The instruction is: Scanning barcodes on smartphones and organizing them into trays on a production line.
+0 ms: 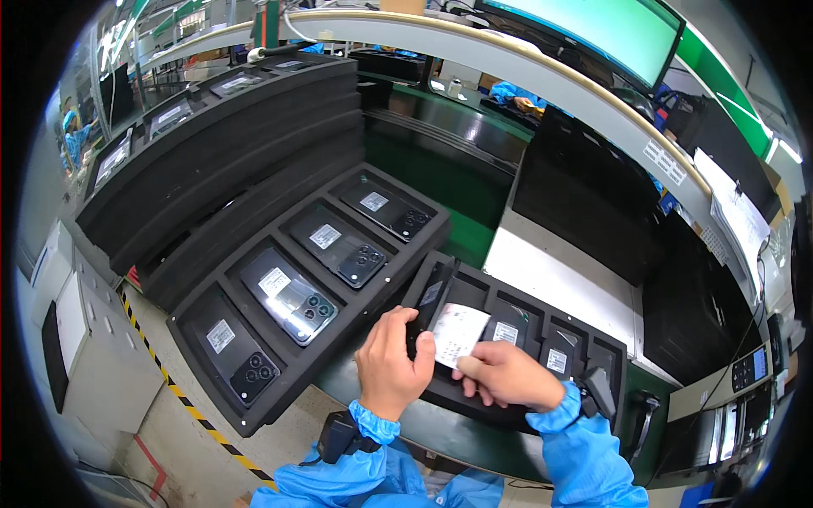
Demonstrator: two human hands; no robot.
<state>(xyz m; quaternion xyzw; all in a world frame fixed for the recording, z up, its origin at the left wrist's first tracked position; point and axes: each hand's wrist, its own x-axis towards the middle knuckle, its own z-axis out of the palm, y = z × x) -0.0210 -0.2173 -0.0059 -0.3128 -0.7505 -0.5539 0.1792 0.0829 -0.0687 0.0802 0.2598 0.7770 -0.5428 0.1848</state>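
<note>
- Hands meet over the small black tray [474,292]: left hand [391,356] grips a dark phone [426,313] standing at its near-left corner.
- Right hand [506,372] pinches a white label [457,333] against that phone.
- Larger foam tray [254,406] with four phones lies left of it.

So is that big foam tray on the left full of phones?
Full: the foam tray shows four slots, each holding a phone lying back up.

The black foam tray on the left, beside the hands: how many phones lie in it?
4. One phone lies in each slot of the tray: nearest, next, third, farthest. None looks hidden.
</note>
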